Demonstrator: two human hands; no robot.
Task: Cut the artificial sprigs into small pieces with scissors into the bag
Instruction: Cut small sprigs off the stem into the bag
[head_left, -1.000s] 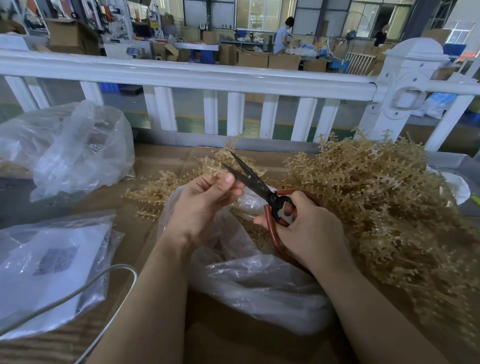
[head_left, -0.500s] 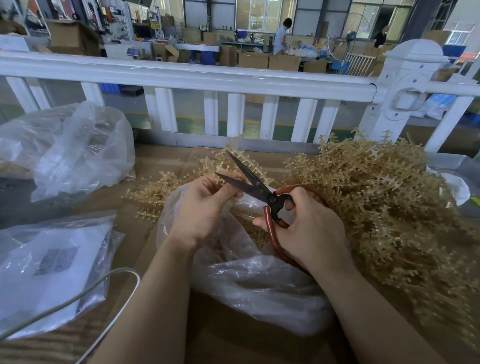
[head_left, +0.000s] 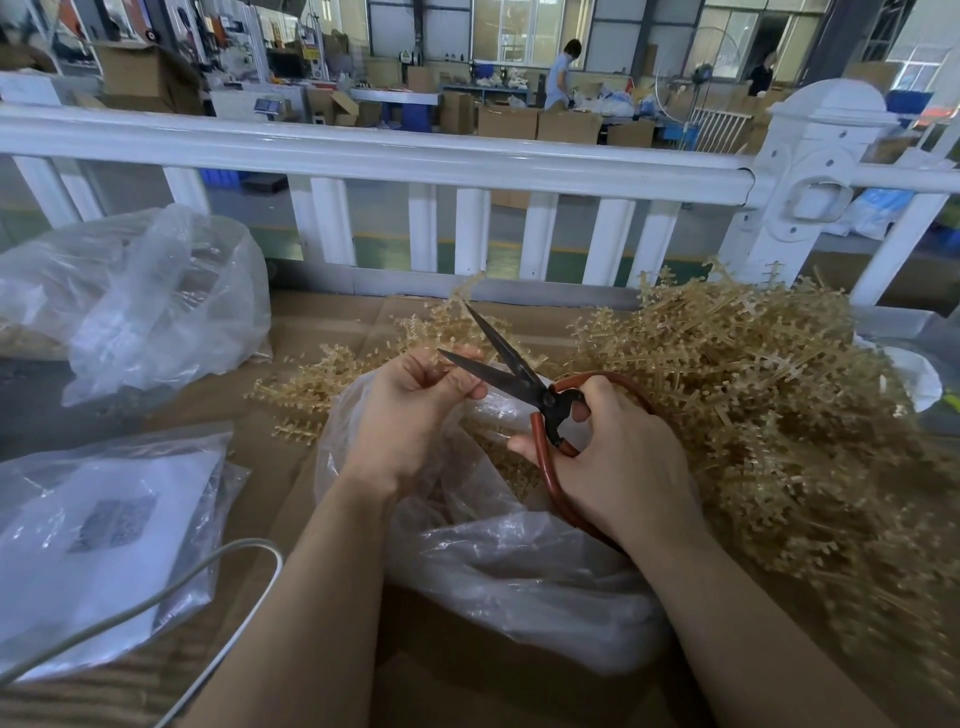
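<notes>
The left hand (head_left: 410, 410) pinches a short piece of sprig just above the open mouth of the clear bag (head_left: 519, 561). The right hand (head_left: 613, 462) grips the red handles of the scissors (head_left: 511, 371), and their blades stand apart. To cut well, I think the blades should close near the pinch but clear of the fingertips (head_left: 467, 387), so the bits drop into the bag. The pile of sprigs (head_left: 753, 395) lies right of the bag on the desk.
</notes>
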